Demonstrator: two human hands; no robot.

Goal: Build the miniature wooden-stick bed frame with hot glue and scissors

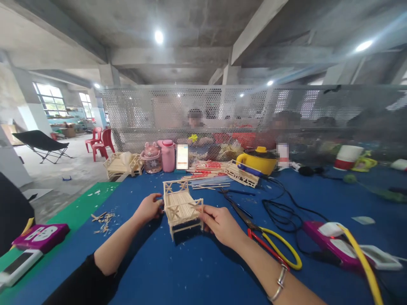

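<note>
Your left hand [149, 209] is closed on the left end of the small wooden stick bed [182, 206], fingers curled round the frame at its near-left corner. Your right hand [221, 225] pinches the near-right corner post, thumb and forefinger tight on the wood, other fingers folded under. Both grips are clamped on the model, no gap visible at the fingertips.

The bed sits between your two hands, upright on its legs on the blue table cover [178, 271], headboard end away from you.

Just right of your right hand: scissors with red and yellow handles [270, 243], blades pointing away from you, lying flat. Further right, a tangle of black cable [282, 207] and a pink-purple device [330, 241] with a yellow hose across it.

Beyond the grip, well apart: a loose pile of sticks [208, 180], a second stick frame [241, 173], a yellow pot [257, 161], a pink bottle [168, 155].

Left of your left hand, apart: wood shavings [103, 220] on the cover.

Silver bracelet [280, 284] on your right wrist.
</note>
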